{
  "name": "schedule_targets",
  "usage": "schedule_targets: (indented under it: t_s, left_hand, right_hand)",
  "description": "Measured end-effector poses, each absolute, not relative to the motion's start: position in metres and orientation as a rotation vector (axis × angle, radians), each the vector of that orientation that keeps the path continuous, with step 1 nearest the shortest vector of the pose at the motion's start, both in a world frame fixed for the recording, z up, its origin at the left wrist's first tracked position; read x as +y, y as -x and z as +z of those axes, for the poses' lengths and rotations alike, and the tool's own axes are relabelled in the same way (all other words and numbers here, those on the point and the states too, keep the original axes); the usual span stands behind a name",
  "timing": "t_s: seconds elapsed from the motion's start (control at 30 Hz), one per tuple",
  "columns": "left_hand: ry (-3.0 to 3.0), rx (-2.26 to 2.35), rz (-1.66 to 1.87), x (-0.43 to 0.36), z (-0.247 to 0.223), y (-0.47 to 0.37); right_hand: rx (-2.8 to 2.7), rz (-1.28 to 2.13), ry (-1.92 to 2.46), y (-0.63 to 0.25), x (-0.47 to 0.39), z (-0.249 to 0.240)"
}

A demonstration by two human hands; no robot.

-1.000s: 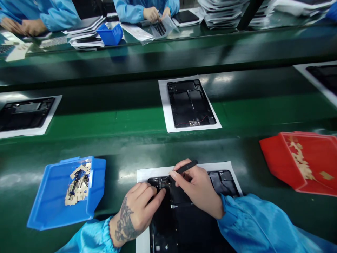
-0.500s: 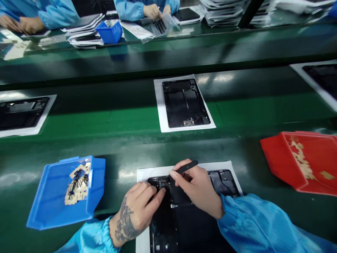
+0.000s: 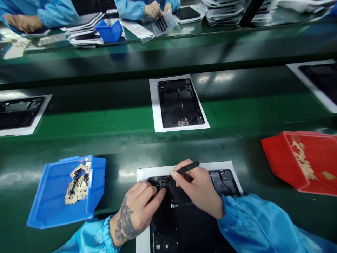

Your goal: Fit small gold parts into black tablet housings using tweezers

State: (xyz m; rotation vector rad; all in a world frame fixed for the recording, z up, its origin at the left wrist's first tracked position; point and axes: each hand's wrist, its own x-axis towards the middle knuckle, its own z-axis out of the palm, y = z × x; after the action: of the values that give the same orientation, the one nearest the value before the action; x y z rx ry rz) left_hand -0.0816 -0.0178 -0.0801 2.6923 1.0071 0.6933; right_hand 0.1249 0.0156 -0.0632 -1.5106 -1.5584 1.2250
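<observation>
An opened tablet point(image 3: 195, 225) with dark inner parts lies on a white sheet point(image 3: 142, 228) in front of me. My right hand point(image 3: 196, 186) pinches black tweezers point(image 3: 187, 167), whose tip points down at the small parts by the tablet's upper left corner. Beside that tip, my left hand point(image 3: 140, 209) has its fingers curled, with thumb and forefinger pressed down at the same corner. Whatever lies under those fingertips is hidden.
A blue bin point(image 3: 65, 196) with small pale pieces stands left, a red bin point(image 3: 302, 161) with beige bits right. Beyond, another opened tablet point(image 3: 181, 103) rests on paper on the green belt point(image 3: 126, 119). Co-workers in blue sleeves point(image 3: 131, 8) sit at the far bench.
The opened tablets on the belt have shifted slightly left. Both my hands and the tweezers stay almost in place at the tablet's corner.
</observation>
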Motion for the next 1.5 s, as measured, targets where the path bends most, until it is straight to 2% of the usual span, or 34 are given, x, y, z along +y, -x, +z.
schedule_targets:
  t_s: [0.27, 0.8, 1.5]
  left_hand:
    - [-2.725, 0.965, 0.715, -0.0164, -0.0741, 0.0784]
    - [-2.747, 1.010, 0.622, -0.0172, -0.0761, 0.0767]
    - [-2.734, 1.019, 0.665, -0.0134, -0.0720, 0.0740]
  right_hand:
    - [-1.342, 1.399, 1.488, -0.1289, 0.0083, -0.0633]
    - [-1.369, 1.335, 1.500, -0.1295, 0.0064, -0.0661]
    - [-1.395, 1.340, 1.516, -0.1302, 0.0064, -0.0688]
